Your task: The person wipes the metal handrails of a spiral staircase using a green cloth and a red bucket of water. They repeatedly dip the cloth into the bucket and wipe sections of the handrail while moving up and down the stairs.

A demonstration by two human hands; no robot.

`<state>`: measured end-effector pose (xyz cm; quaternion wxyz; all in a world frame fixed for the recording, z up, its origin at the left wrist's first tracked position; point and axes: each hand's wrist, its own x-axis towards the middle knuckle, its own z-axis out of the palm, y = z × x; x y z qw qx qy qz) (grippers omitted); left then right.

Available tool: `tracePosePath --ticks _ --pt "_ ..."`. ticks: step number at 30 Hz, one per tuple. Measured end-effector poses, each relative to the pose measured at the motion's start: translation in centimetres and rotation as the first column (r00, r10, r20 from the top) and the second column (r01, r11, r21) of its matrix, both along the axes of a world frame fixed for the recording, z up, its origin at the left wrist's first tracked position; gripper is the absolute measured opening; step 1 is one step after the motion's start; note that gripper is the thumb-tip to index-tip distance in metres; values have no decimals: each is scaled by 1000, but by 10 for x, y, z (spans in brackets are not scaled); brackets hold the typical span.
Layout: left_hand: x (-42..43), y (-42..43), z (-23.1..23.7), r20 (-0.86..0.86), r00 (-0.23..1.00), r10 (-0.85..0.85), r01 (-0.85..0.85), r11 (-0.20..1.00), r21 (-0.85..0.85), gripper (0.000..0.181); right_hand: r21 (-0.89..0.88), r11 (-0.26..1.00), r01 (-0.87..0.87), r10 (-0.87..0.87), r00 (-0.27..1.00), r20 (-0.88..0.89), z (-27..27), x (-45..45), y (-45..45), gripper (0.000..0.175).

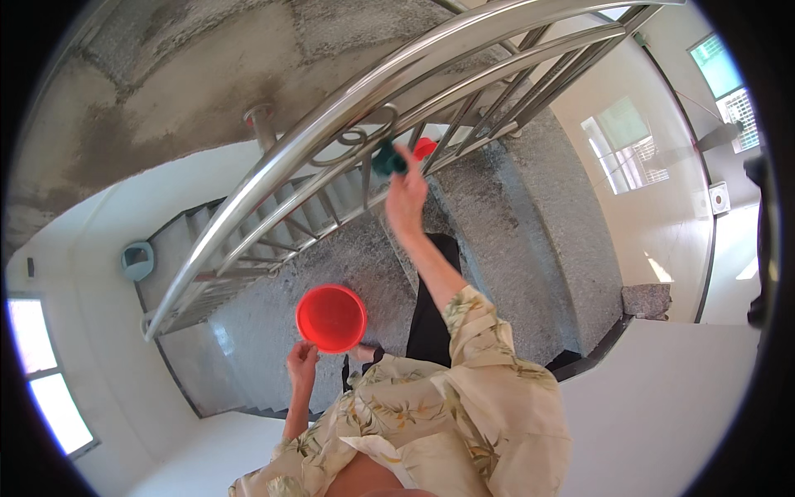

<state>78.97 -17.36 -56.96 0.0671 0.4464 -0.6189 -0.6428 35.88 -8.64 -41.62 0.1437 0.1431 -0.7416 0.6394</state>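
Note:
My left hand [302, 360] grips the near rim of a red plastic basin [331, 319], with its open top towards me. Out in front, my right hand [408, 205] is shut on a dark green cloth [389, 159]. The cloth is against the lower bars of the metal stair railing [366, 81], close to a curled ornament [354, 136]. Most of the cloth's far side is hidden behind the bars and fingers.
Grey stone stairs [534, 186] rise to the right, and another flight [298, 205] descends behind the railing. A small red object [425, 148] shows behind the bars. A pale blue bin [137, 259] stands on the lower left landing. A stone block [646, 301] sits at the right wall.

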Motion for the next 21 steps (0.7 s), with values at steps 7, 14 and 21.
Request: tracePosePath --ticks 7,14,21 --pt "24 5 -1 0 1000 -16 16 1000 -12 7 168 981 99 13 828 -560 57 -65 -5 42" --pt "50 12 0 51 998 41 -41 999 9 7 107 991 81 -18 871 -490 33 -74 -42 45" --pt "38 18 1 28 998 57 -57 998 6 8 409 898 -163 284 924 -256 45 -70 -18 47"
